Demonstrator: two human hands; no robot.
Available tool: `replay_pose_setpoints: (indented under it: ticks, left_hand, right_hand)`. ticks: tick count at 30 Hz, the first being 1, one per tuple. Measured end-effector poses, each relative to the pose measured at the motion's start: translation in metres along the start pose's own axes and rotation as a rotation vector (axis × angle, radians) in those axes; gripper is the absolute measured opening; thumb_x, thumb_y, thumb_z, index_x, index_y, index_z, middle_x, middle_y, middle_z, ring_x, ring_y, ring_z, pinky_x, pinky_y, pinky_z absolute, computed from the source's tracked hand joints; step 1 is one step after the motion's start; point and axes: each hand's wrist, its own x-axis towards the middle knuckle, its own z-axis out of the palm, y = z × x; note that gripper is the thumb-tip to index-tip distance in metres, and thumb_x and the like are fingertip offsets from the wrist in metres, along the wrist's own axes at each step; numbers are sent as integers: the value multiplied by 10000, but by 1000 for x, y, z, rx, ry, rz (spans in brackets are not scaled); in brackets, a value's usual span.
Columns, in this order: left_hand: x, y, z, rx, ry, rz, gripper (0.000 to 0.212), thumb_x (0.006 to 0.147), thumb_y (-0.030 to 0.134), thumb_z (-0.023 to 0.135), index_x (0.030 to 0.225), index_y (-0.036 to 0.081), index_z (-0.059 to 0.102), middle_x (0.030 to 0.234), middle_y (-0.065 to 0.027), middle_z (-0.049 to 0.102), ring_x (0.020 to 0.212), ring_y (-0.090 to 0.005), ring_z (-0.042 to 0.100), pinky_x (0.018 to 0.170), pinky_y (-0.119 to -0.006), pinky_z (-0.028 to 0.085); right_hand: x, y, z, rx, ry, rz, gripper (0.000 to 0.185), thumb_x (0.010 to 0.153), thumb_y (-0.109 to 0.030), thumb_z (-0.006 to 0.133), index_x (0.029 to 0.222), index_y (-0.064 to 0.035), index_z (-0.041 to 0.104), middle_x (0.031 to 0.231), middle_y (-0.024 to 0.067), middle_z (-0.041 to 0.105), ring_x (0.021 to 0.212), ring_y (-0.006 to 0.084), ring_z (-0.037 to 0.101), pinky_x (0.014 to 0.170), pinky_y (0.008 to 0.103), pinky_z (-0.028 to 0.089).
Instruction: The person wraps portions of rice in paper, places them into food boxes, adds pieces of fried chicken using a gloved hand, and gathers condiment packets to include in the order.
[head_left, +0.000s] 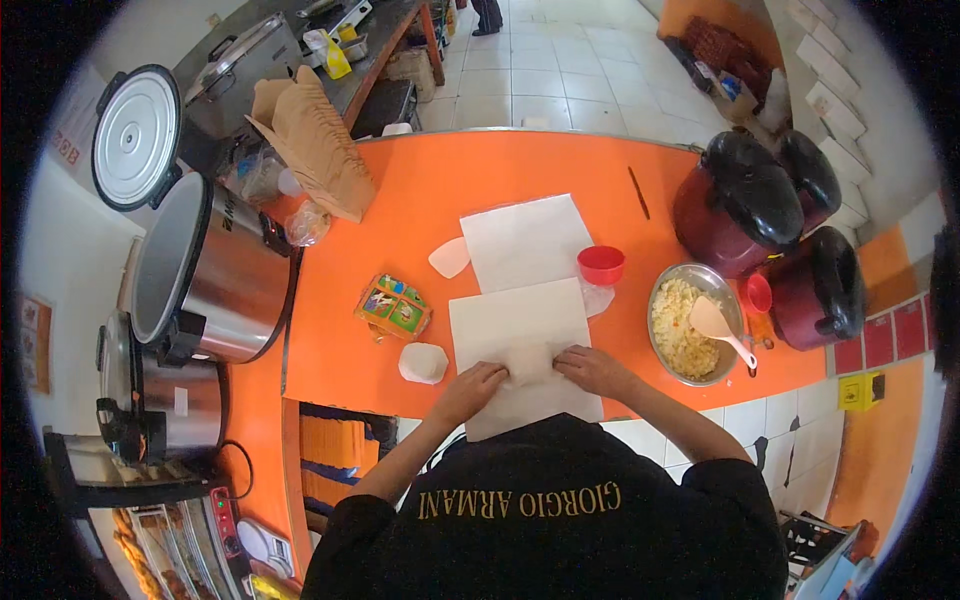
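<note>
My left hand (474, 386) and my right hand (589, 369) grip opposite ends of a white wrapped bundle (529, 361). It lies on a sheet of white paper (517, 309) at the table's near edge. What the wrapping holds is hidden. More white paper (525, 236) lies just beyond. Left of my left hand sits a finished-looking white packet (423, 363). To the right of my right hand stands a metal bowl (731, 295) of cooked rice (682, 330), with a pale rice paddle (709, 319) resting in it.
On the orange table (495, 165) are a red cup (601, 262), a colourful printed packet (394, 306) and a dark thin stick (638, 193). Dark red rice cookers (735, 210) stand at right. A large open steel cooker (240, 277) and stacked brown paper wrappers (319, 142) stand at left.
</note>
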Motion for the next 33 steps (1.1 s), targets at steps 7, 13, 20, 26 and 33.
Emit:
replay_pose_setpoints:
  ticks: [7, 13, 20, 26, 33]
  left_hand:
    - [26, -22, -6, -362, -76, -337, 174, 824, 98, 582, 984, 40, 550, 1068, -160, 587, 1003, -351, 579, 814, -400, 501]
    - [88, -29, -6, -7, -150, -491, 394, 676, 235, 746, 979, 86, 542, 892, -122, 638, 841, -324, 615, 722, -435, 489]
    - [94, -30, -14, 71, -534, -465, 328, 641, 168, 689, 958, 96, 648, 835, -148, 636, 832, -349, 617, 710, -447, 516]
    - [74, -11, -11, -226, -292, -375, 377, 726, 140, 627, 1091, 49, 607, 1040, -187, 620, 1006, -346, 586, 866, -396, 480]
    - [62, 24, -33, -735, -143, -400, 439, 826, 154, 658, 1218, 4, 530, 1263, -150, 543, 1182, -280, 497, 961, -375, 415]
  right_hand:
    - [51, 2, -20, 287, -253, 612, 201, 823, -159, 598, 968, -25, 565, 983, 177, 608, 885, 363, 621, 757, 457, 502]
    - [81, 8, 3, -126, -86, 500, 172, 786, -169, 597, 882, -27, 595, 877, 160, 598, 825, 364, 628, 705, 458, 513]
    - [60, -40, 20, -167, -4, 668, 76, 794, -80, 553, 829, -29, 599, 896, 149, 576, 780, 299, 633, 656, 382, 533]
    - [16, -56, 42, 249, 388, 708, 282, 910, -192, 529, 1049, 51, 562, 987, 169, 545, 857, 315, 593, 782, 387, 491]
    - [35, -77, -7, 1534, 420, 1069, 583, 887, -355, 626, 1256, 65, 461, 1171, 154, 551, 1042, 222, 571, 895, 341, 459]
